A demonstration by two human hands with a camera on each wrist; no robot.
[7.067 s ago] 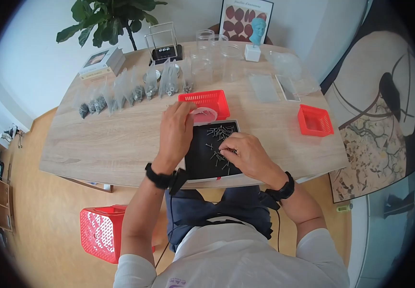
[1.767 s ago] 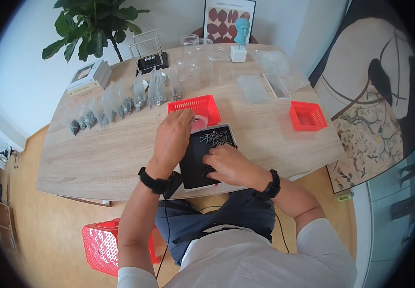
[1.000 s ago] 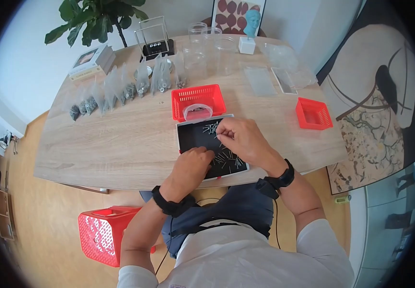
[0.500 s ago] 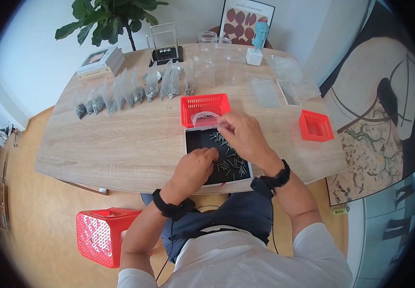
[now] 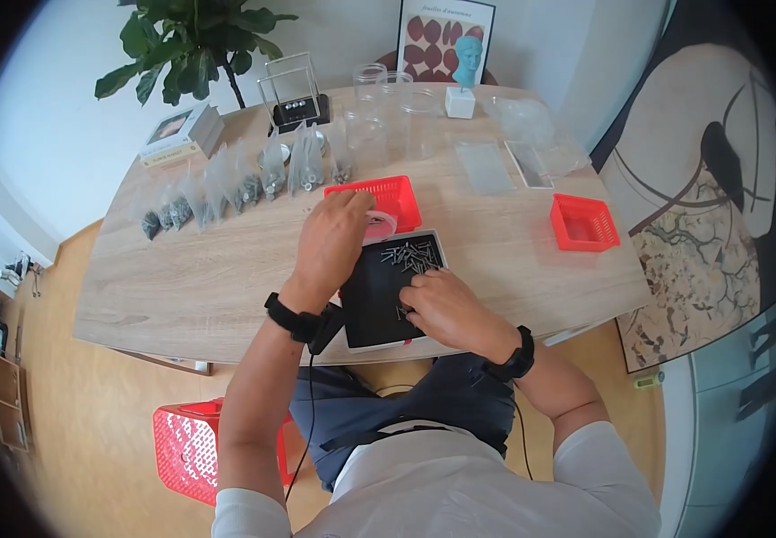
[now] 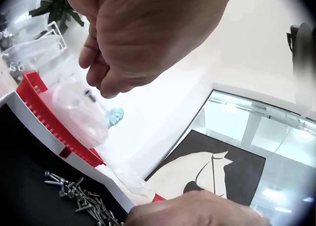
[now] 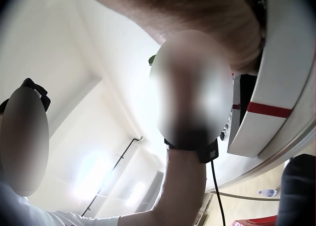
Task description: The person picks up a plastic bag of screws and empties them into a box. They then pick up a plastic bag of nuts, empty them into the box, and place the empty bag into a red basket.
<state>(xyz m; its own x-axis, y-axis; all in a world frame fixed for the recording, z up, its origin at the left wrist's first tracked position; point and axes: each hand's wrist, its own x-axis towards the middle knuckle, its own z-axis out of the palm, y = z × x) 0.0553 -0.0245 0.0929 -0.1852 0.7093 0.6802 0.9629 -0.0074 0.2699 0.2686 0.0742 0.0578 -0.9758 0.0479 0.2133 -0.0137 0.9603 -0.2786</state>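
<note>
My left hand (image 5: 332,235) is raised with bent fingers over the open mouth of a translucent plastic bag (image 6: 79,115), which stands in a red basket (image 5: 397,193). A small dark screw (image 6: 90,95) shows close by its fingertips in the left wrist view; I cannot tell whether they pinch it. Low over the right side of a black-lined tray (image 5: 370,305), my right hand (image 5: 450,309) curls its fingers round a screw at the fingertips. More loose screws (image 5: 412,256) lie in a pile at the tray's far end. The right wrist view hides the right fingertips.
Several small bags of hardware (image 5: 249,188) stand in a row at the back left. Behind are clear jars (image 5: 419,125) and a blue bust (image 5: 467,63). Another red basket (image 5: 583,224) sits right; flat clear bags (image 5: 484,168) lie behind it.
My left hand has gone from the tray up and forward to the bag's mouth. My right hand has drawn back from near the bag down to the tray's near right side.
</note>
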